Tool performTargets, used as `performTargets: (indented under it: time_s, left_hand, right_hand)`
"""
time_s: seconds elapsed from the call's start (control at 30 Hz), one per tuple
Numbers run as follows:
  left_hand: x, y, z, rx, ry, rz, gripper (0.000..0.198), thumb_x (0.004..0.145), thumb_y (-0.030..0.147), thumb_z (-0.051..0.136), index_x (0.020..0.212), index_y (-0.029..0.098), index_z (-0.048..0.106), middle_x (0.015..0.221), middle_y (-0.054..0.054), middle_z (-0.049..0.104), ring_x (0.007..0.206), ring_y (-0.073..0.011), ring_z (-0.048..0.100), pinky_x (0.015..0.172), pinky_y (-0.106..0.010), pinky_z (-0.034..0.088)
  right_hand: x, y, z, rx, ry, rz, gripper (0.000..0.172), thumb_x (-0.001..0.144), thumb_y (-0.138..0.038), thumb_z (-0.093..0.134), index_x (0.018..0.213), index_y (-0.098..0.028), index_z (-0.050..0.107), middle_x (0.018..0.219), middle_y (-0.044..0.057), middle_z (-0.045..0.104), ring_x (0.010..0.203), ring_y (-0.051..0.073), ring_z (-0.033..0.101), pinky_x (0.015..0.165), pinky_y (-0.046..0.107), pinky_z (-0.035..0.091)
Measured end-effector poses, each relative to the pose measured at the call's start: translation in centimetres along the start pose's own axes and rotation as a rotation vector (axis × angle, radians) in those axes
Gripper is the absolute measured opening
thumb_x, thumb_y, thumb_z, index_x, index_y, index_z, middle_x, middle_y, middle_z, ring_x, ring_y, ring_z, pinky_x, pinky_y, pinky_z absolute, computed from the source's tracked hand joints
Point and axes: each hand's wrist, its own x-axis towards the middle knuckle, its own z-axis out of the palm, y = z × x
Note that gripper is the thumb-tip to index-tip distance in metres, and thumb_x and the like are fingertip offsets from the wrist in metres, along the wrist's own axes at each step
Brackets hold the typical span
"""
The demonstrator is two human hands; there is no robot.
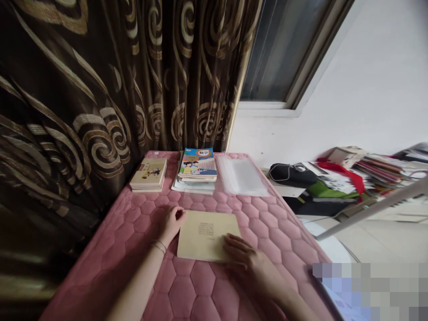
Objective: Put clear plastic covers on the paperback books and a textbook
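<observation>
A thin cream-coloured book (203,236) lies flat on the pink quilted cover, with a small block of print near its middle. At its far left corner, the curled fingers of my left hand (174,221) pinch the edge. My right hand (245,255) rests on the right side of the book with its fingers stretched out flat. Beyond the book stands a stack topped by a blue textbook (198,164) with cartoon children. To that stack's left is a pile of small tan books (149,173). Clear plastic sleeves (243,174) lie to its right.
A dark curtain (160,80) with swirl patterns hangs along the left and back. To the right, a black pouch (292,174) and piles of papers and books (381,171) sit beside the wall. A pale slanted bar (371,209) crosses the right side. A window (281,49) is above.
</observation>
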Motion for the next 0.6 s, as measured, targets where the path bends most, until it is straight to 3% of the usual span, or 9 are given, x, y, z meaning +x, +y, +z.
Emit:
performTargets:
  time_s: [0.1,0.37,0.6]
  left_hand:
    - [-0.1,-0.1,0.0,-0.003,-0.006,-0.005,0.012,0.082,0.028,0.057,0.088,0.018,0.062,0.087,-0.005,0.065,0.083,-0.0178,0.062,0.079,-0.033,0.051]
    - [-0.1,-0.6,0.2,-0.025,-0.006,-0.008,0.015,0.084,0.029,0.056,0.092,0.018,0.063,0.089,-0.005,0.067,0.082,-0.0177,0.064,0.078,-0.033,0.051]
    - [0.0,-0.8,0.1,-0.044,-0.008,0.023,0.013,0.084,0.026,0.055,0.090,0.019,0.064,0.089,-0.005,0.065,0.082,-0.0173,0.062,0.078,-0.032,0.051]
  right_hand:
    - [0.3,-0.1,-0.1,0.020,0.013,-0.052,0.031,0.090,-0.026,0.052,0.116,-0.024,0.069,0.127,0.006,0.063,0.129,0.024,0.048,0.106,0.041,0.045]
    - [0.7,-0.4,-1.3,-0.013,0.022,-0.122,0.030,0.091,-0.020,0.050,0.112,-0.025,0.070,0.117,0.004,0.069,0.116,0.021,0.060,0.099,0.037,0.051]
    - [0.7,-0.4,-1.3,-0.183,0.147,-0.244,0.030,0.094,-0.018,0.042,0.103,-0.021,0.071,0.101,0.006,0.074,0.089,0.017,0.071,0.077,0.028,0.058]
